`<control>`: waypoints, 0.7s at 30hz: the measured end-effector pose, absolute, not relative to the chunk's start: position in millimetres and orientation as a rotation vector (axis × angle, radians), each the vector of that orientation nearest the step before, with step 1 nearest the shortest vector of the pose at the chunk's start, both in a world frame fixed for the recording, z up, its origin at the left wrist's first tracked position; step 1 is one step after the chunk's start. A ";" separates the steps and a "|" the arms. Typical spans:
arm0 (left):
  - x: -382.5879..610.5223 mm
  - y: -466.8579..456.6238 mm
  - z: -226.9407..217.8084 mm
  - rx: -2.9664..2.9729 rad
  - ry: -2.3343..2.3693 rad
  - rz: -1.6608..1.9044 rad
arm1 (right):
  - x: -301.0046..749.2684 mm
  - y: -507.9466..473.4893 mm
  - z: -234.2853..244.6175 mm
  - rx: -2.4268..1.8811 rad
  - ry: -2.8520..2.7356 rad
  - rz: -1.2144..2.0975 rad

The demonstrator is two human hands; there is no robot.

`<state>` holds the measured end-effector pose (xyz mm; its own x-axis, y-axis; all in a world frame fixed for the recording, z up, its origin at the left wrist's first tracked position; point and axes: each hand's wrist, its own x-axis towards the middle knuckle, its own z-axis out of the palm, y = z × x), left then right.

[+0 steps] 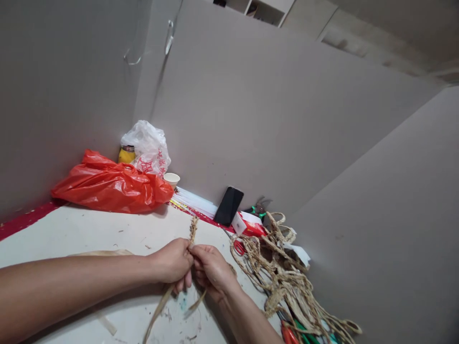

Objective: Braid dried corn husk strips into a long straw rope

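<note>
Over the white tabletop (136,229), both hands meet on a short tan plant-fibre braid (193,229), whose rough end sticks up above the fingers. My left hand (174,262) is closed around its lower part. With thumb and finger pinched at the same spot, my right hand (215,270) presses against the left fingertips. A long flat fibre strand (158,310) trails down below the left hand, and a shorter strand end (197,303) hangs under the right. The fingers hide where the strands cross. Behind the left forearm lies another pale strip (103,252).
A tangled heap of braided cord (283,277) lies at the right, with red-handled scissors (239,247) beside it. A phone (228,205) leans on the wall near pliers (261,206). At the back left are a red plastic bag (114,186), a white bag (147,143) and a cup (171,179).
</note>
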<state>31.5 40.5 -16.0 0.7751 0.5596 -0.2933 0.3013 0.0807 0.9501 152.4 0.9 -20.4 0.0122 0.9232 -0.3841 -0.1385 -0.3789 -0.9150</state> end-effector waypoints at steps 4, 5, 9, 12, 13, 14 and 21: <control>29.2 47.1 -8.2 1.491 0.727 0.122 | 158.9 2.1 -15.8 -1.358 -0.853 1.572; 27.5 52.4 -5.3 1.504 0.746 0.087 | 161.9 2.6 -14.0 -1.347 -0.850 1.583; 22.8 75.4 -1.9 1.749 0.872 0.406 | 173.3 3.5 -7.1 -1.278 -0.863 1.657; 25.7 78.1 -10.5 1.667 0.790 0.533 | 176.8 3.7 -5.1 -1.236 -0.899 1.722; 27.3 75.8 -13.9 1.568 0.744 0.467 | 177.2 3.9 -5.2 -1.232 -0.918 1.738; 28.8 73.0 -16.8 1.473 0.706 0.394 | 177.7 4.1 -5.6 -1.230 -0.937 1.752; 28.2 70.6 -19.5 1.660 0.731 0.381 | 190.6 5.5 -9.5 -1.316 -1.212 1.695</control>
